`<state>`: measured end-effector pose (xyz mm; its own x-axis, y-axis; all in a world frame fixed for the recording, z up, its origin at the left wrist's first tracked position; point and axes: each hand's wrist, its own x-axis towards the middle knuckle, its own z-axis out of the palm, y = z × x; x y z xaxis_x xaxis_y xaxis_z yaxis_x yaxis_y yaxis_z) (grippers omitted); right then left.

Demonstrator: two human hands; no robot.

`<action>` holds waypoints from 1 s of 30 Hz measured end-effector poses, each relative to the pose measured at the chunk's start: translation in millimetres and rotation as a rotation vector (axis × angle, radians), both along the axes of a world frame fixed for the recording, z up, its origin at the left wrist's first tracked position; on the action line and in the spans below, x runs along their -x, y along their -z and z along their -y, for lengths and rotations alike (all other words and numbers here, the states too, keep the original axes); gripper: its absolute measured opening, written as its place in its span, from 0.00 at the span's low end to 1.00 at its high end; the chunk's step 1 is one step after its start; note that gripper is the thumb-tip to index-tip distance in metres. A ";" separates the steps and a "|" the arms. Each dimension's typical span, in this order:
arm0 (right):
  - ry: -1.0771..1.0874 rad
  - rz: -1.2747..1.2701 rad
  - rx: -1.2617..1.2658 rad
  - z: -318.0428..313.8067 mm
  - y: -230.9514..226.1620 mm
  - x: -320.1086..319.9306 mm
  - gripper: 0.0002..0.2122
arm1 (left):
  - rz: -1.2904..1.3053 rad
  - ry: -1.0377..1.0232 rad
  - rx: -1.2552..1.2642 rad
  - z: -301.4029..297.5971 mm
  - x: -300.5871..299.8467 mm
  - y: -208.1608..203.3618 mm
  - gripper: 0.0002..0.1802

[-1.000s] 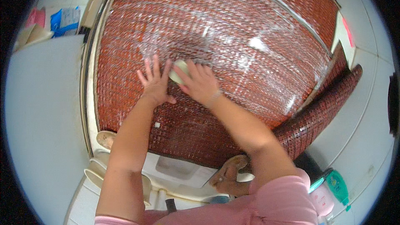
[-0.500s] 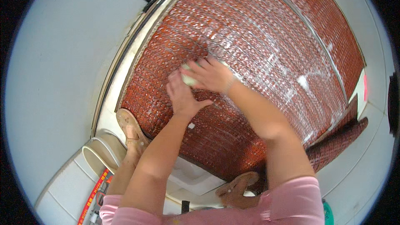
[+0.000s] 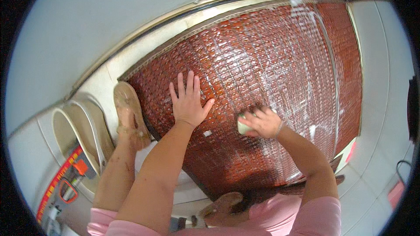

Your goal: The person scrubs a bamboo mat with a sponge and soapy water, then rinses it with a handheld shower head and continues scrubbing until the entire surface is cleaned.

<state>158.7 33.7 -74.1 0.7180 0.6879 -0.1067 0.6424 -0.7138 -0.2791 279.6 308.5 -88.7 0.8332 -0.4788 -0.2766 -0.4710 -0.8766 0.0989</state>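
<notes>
Beneath my hands lies a wet reddish-brown woven mat [image 3: 245, 83], streaked with white suds. My left hand [image 3: 189, 102] rests flat on it with the fingers spread and holds nothing. To its right, my right hand [image 3: 264, 123] is wrapped over a pale green hand-sized block [image 3: 243, 125], pressed against the mat. The fingers cover most of that block, so its exact kind and underside are hidden. A small white scrap [image 3: 207, 133] sits on the mat between my forearms.
My sandalled foot [image 3: 131, 113] stands at the mat's left edge. Beside it are a beige basin [image 3: 72, 122] and a box with a red and yellow strip [image 3: 61, 177]. A pale panel [image 3: 109, 26] borders the far left; white tiles [image 3: 376, 83] line the right.
My right hand has moved right and nearer with the pale green block. The left hand is now apart from it, spread flat on the mat. My view has turned.
</notes>
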 end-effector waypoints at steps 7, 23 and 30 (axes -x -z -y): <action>0.205 0.514 -0.029 -62.2 1.7 -256.9 0.32 | -0.020 -0.045 0.107 10.6 -10.3 -7.8 0.43; -0.080 -0.343 0.331 -98.2 -9.6 -110.2 0.32 | 0.061 -0.258 0.075 -95.8 4.6 -0.6 0.40; 0.179 0.291 0.204 -130.5 5.2 -239.3 0.35 | 0.007 -0.297 0.109 -83.0 -4.4 -7.9 0.40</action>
<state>398.0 164.2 -79.2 0.8448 0.5351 -0.0031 0.5344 -0.8434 0.0557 284.1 391.5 -80.8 0.9428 -0.2408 -0.2303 -0.1971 -0.9603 0.1973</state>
